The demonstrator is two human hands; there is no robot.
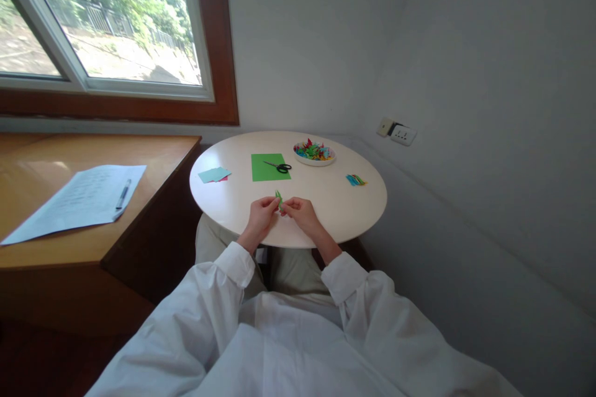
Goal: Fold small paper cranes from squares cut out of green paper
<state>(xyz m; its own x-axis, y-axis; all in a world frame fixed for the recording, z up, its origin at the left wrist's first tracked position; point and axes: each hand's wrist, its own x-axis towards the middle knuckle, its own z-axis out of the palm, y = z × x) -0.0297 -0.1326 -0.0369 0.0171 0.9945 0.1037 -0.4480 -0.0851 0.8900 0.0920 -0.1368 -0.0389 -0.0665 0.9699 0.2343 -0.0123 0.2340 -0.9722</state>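
A small piece of folded green paper (279, 197) is pinched between my two hands, just above the near part of the round white table (233, 211). My left hand (262, 217) grips it from the left with closed fingers. From the other side, the thumb and fingers of my right hand (300, 212) close on it too. Part of the paper is hidden by the fingertips. Beyond my hands lies a flat green sheet (261, 172), with black-handled scissors (282, 168) resting on it.
A white bowl (315, 162) of colourful folded paper pieces stands at the back. Blue and pink paper squares (214, 175) lie left, and several narrow folded pieces (356, 180) right. On the wooden desk (177, 152) are a printed sheet (84, 198) and a pen (123, 194).
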